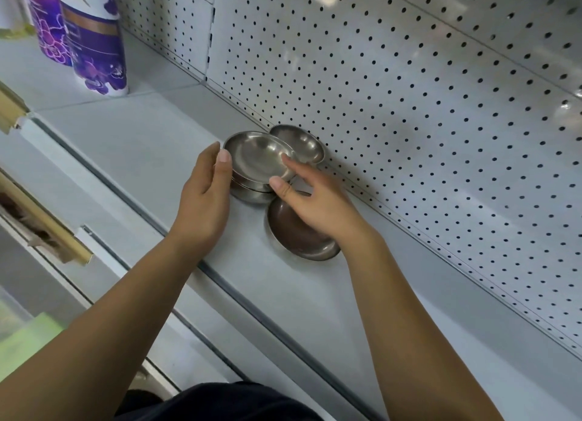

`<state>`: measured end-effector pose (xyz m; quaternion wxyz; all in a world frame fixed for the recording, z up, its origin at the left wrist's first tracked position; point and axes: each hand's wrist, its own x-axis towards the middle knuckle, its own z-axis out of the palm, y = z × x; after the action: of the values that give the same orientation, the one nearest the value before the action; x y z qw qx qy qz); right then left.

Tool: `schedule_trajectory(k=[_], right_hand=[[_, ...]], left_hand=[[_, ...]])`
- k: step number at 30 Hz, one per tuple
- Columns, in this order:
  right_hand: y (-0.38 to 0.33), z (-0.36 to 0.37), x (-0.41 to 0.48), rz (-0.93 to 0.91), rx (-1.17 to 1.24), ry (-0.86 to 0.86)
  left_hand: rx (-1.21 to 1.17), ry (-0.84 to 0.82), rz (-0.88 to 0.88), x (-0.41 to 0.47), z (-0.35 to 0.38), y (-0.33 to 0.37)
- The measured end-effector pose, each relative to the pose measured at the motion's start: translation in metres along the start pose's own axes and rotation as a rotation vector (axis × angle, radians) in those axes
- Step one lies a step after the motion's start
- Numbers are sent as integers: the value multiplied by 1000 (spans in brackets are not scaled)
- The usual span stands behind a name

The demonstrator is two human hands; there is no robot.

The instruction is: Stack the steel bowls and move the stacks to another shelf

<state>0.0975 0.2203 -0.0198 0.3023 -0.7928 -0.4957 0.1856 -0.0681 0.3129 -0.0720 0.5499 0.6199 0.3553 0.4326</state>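
steel bowl stack (252,171), two loose bowls (299,143)

The pale grey shelf (141,143) carries a stack of steel bowls (248,194), a lone bowl (299,143) just behind it by the perforated back panel (409,105), a darker bowl (299,236) beside the stack, and two purple bottles (91,42) well apart at the left.
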Motion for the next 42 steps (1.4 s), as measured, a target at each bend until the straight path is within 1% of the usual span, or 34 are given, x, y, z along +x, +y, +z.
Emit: schedule_trajectory(k=[2,4,6,8,12,16,20,23,31,36,38,42], right_hand=[[-1,-4,3,-10,62,9],[1,-10,8,-10,130,99],[9,-17,16,-18,110,220],[21,-23,25,6,47,266],[40,-28,40,42,-27,226],[50,-24,47,38,24,149],[61,-17,54,26,55,204],[65,-15,57,16,113,235],[70,-24,48,-28,229,369],[64,-32,35,-82,479,436],[59,-33,33,-95,495,441],[47,-28,31,-153,515,366]], left_hand=[[-6,-45,-16,1,2,-3],[-14,-68,-13,2,2,-5],[29,-82,43,4,1,-9],[48,-105,79,4,-1,-10],[105,-141,167,5,-1,-10],[205,-117,151,7,1,-16],[219,-53,209,5,3,-15],[210,-35,246,4,3,-16],[197,17,240,3,5,-15],[192,36,211,3,7,-13],[167,40,198,3,8,-12],[123,27,183,2,9,-11]])
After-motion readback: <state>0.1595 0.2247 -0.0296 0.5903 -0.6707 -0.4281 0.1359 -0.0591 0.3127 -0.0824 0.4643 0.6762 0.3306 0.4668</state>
